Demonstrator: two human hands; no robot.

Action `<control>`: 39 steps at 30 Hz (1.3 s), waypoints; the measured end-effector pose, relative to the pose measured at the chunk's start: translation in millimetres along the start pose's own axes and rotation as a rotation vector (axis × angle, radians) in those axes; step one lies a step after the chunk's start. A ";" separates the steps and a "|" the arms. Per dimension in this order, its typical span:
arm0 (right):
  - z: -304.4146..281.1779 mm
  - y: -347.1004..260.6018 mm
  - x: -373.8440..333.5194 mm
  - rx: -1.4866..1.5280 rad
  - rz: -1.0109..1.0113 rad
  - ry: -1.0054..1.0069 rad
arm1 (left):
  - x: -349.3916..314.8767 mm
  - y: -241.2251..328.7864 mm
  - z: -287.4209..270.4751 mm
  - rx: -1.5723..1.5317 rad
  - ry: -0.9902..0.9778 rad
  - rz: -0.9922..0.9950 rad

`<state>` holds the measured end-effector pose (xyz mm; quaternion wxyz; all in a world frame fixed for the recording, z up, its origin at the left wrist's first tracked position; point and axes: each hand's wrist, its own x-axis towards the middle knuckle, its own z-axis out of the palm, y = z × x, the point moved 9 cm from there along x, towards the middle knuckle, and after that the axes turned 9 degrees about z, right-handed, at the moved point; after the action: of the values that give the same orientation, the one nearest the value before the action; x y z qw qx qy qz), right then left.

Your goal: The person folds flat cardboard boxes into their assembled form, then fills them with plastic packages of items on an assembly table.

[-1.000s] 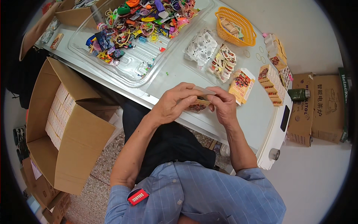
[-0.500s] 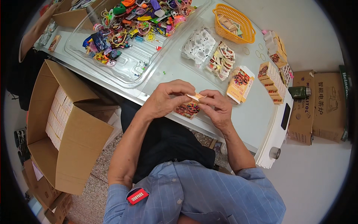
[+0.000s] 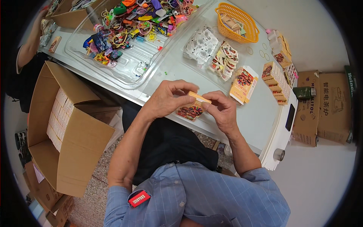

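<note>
Between my hands, at the table's front edge, is a small printed carton (image 3: 190, 111) with its orange end upward. My left hand (image 3: 166, 99) has its thumb against the carton's upper left edge, with the fingers curled above. At the other upper corner, my right hand (image 3: 224, 110) pinches the carton between thumb and fingers. To the right of them lie flattened cartons (image 3: 244, 84) with the same print. Beyond, a clear tray holds a heap of printed cut-out cards (image 3: 225, 62) and white printed packets (image 3: 201, 44).
A large clear bin (image 3: 132, 79) full of small colourful toys stands at the back left. A yellow basket (image 3: 252, 33) and stacked small cartons (image 3: 275, 83) are to the right. Left, an open cardboard box (image 3: 81, 147) holds packed cartons; beyond it is another person's arm (image 3: 28, 49).
The carton's orange end, mostly covered by my fingers before, now shows lying across the top. My left fingers have lifted slightly. At far left the other person's arm has shifted.
</note>
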<state>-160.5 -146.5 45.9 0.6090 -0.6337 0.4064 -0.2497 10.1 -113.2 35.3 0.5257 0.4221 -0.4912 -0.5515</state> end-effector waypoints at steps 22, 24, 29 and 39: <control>-2.0 -2.0 -2.3 0.045 -0.053 0.079 | 0.5 2.8 2.1 0.083 -0.050 0.062; 0.4 -11.7 -5.9 -0.100 -0.286 0.073 | -1.5 4.9 0.6 0.100 -0.044 0.125; 3.7 -10.8 -15.8 -0.161 -0.333 0.109 | -8.7 1.9 0.0 0.129 -0.071 0.092; 8.7 -18.9 -20.8 -0.361 -0.538 0.140 | -7.8 -0.2 1.5 0.078 -0.043 0.153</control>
<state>-160.7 -125.9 66.9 0.3697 -0.7972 0.3033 -0.3685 9.3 -105.4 35.0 0.5389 0.3915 -0.5543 -0.4991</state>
